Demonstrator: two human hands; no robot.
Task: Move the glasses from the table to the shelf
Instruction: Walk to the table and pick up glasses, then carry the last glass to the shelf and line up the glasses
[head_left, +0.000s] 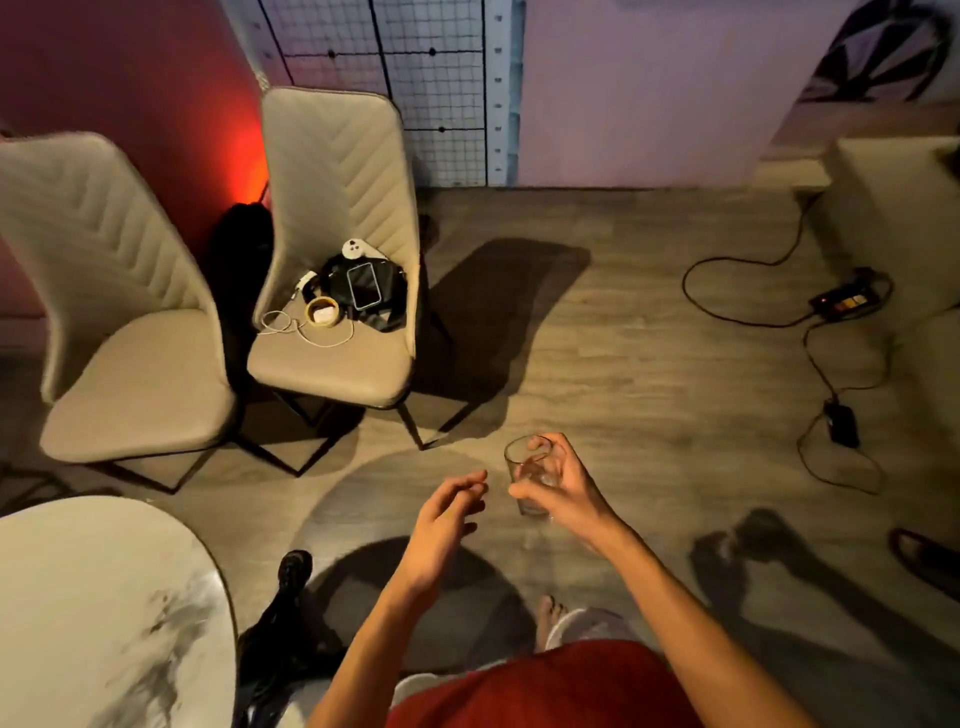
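Hands, from the head view: the right hand (566, 491) is wrapped round a clear glass (525, 460), held roughly upright over the wooden floor (623, 338), well apart from the marble worktop (78, 571) at lower left. Beside it the left hand (441, 525) hovers with fingers loosely bent, holding nothing. This looks like the carry step. No shelf shows, so the next move calls for finding it and setting the glass down level.

A pale marble-veined worktop (93, 597) with a rounded edge shows at lower left. The grey-brown wood-plank floor (623, 338) carries two beige padded chairs, one at left (130, 374) and one beside it (332, 353), a black power strip (844, 301) with trailing cables, and a black adapter block (841, 423).
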